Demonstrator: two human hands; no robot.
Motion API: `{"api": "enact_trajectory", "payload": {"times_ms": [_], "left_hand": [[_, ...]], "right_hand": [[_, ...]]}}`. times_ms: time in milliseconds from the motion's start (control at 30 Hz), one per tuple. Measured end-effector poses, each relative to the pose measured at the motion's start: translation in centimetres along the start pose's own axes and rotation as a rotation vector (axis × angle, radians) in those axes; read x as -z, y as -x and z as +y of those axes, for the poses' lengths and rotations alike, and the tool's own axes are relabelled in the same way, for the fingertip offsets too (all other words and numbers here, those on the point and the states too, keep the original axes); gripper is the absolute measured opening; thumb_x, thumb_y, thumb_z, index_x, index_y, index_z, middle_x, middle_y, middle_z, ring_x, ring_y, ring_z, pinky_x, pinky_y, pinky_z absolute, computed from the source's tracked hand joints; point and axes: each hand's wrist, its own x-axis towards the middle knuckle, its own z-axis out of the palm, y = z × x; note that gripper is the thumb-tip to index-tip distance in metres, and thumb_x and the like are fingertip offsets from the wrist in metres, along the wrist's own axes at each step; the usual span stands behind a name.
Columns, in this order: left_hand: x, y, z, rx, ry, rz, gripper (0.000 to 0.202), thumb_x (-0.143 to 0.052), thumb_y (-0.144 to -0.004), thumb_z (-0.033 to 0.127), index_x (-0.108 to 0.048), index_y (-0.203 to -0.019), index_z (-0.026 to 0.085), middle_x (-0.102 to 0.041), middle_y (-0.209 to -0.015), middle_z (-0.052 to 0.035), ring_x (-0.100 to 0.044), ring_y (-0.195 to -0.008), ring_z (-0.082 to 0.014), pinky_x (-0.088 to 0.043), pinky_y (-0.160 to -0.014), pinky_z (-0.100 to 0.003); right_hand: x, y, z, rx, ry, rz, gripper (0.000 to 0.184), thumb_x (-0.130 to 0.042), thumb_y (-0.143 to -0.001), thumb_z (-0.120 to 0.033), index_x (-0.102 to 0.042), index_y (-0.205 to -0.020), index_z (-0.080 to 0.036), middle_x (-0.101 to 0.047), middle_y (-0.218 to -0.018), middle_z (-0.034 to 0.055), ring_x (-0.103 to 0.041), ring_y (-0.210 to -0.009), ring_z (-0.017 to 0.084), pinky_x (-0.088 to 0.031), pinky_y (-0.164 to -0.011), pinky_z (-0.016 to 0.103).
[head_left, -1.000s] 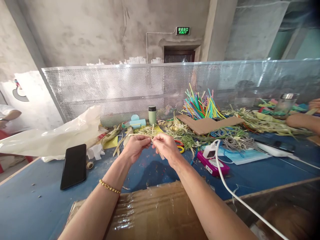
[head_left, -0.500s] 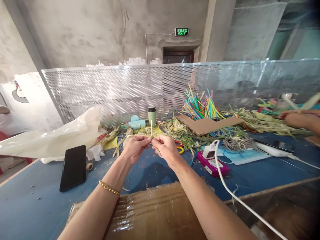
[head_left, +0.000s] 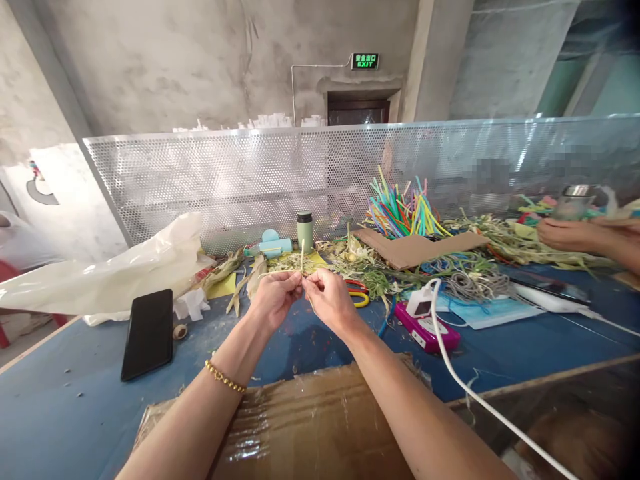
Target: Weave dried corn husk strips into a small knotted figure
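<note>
My left hand (head_left: 275, 297) and my right hand (head_left: 327, 297) meet above the middle of the blue table, fingertips pinched close together. Between them is a thin, pale husk strip (head_left: 303, 253) that stands upright from the fingertips. Another pale length runs leftward over the top of my left hand. How the strips join is hidden by the fingers. Just beyond the hands lies a heap of dry husk leaves (head_left: 360, 253). Scissors with a yellow handle (head_left: 361, 301) lie right of my right hand. A green bottle with a black cap (head_left: 305, 232) stands behind.
A black phone (head_left: 147, 335) lies left, near a plastic sheet (head_left: 115, 273). At right are a magenta power strip (head_left: 425, 328), a white cable (head_left: 457, 381), a face mask (head_left: 493, 312) and colourful pipe cleaners (head_left: 400, 210). Cardboard (head_left: 310, 427) is in front; another person's hand (head_left: 567, 235) is far right.
My hands stay nearly in place, fingers still pinched, with my right hand shifted slightly. At far right, the other person's hands have moved left and a bottle there shows more fully.
</note>
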Motion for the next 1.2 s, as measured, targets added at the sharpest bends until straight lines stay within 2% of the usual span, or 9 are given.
{"api": "enact_trajectory", "payload": {"times_ms": [133,300,400,467,633,867,1033,1200], "left_hand": [[0.5,-0.3,0.1,-0.038,-0.019,-0.052,0.021,-0.088,-0.063,0.017,-0.070,-0.061,0.007,-0.061,-0.059,-0.0039,-0.051,-0.055,-0.0083,-0.042,-0.057,-0.022],[1.0,-0.4,0.7,-0.078,-0.058,-0.120,0.023,-0.090,-0.059,0.021,-0.072,-0.062,0.008,-0.061,-0.060,-0.0028,-0.051,-0.057,-0.0088,-0.042,-0.058,-0.023],[0.9,-0.2,0.8,-0.058,-0.092,-0.126,0.021,-0.090,-0.059,0.020,-0.073,-0.064,0.008,-0.062,-0.062,-0.0039,-0.052,-0.058,-0.0092,-0.042,-0.060,-0.023],[0.8,-0.1,0.9,-0.045,-0.109,-0.141,0.020,-0.089,-0.059,0.019,-0.075,-0.066,0.007,-0.064,-0.064,-0.0054,-0.052,-0.059,-0.0095,-0.041,-0.060,-0.024],[0.4,0.2,0.9,-0.019,-0.139,-0.219,0.024,-0.089,-0.060,0.025,-0.074,-0.067,0.007,-0.064,-0.064,-0.0070,-0.050,-0.058,-0.0103,-0.037,-0.058,-0.026],[0.5,0.0,0.5,-0.161,-0.280,-0.089,0.030,-0.091,-0.057,0.033,-0.071,-0.061,0.011,-0.058,-0.057,-0.0009,-0.045,-0.055,-0.0097,-0.033,-0.056,-0.026],[0.5,0.1,0.5,-0.206,-0.314,-0.083,0.032,-0.088,-0.059,0.039,-0.068,-0.059,0.013,-0.055,-0.057,0.0002,-0.042,-0.056,-0.0100,-0.031,-0.057,-0.026],[0.2,0.0,0.1,-0.239,-0.308,-0.045,0.035,-0.085,-0.062,0.041,-0.064,-0.055,0.014,-0.049,-0.054,0.0017,-0.038,-0.056,-0.0103,-0.028,-0.057,-0.027]], "right_hand": [[0.1,0.1,-0.3,0.003,-0.023,0.006,0.020,-0.054,-0.087,-0.027,-0.051,-0.067,-0.022,-0.063,-0.060,0.0015,-0.056,-0.058,0.016,-0.042,-0.058,0.026],[1.1,-0.1,-0.6,0.056,-0.015,0.204,0.021,-0.055,-0.089,-0.036,-0.059,-0.075,-0.021,-0.065,-0.067,0.0035,-0.057,-0.059,0.016,-0.044,-0.058,0.028],[1.3,-0.3,-0.5,-0.062,-0.151,0.069,0.022,-0.055,-0.088,-0.038,-0.064,-0.090,-0.019,-0.062,-0.060,0.0011,-0.055,-0.048,0.015,-0.044,-0.049,0.027],[1.3,-0.5,-0.5,-0.115,-0.224,-0.003,0.019,-0.058,-0.085,-0.035,-0.065,-0.090,-0.018,-0.063,-0.060,0.0009,-0.056,-0.047,0.015,-0.045,-0.046,0.027],[1.2,-0.6,-0.5,-0.113,-0.225,0.033,0.009,-0.059,-0.081,-0.026,-0.062,-0.080,-0.018,-0.065,-0.064,0.0014,-0.058,-0.049,0.014,-0.048,-0.045,0.026],[0.9,-0.3,-0.9,-0.116,-0.247,0.053,0.005,-0.059,-0.081,-0.025,-0.059,-0.080,-0.020,-0.065,-0.067,0.0015,-0.058,-0.048,0.013,-0.049,-0.045,0.026],[0.9,-0.3,-1.0,-0.078,-0.279,0.033,0.009,-0.057,-0.081,-0.027,-0.059,-0.087,-0.020,-0.066,-0.072,0.0019,-0.063,-0.055,0.015,-0.051,-0.049,0.026],[1.1,-0.3,-0.7,-0.069,-0.259,0.046,0.011,-0.058,-0.079,-0.027,-0.056,-0.087,-0.020,-0.063,-0.068,-0.0006,-0.059,-0.051,0.013,-0.048,-0.051,0.026]]}}
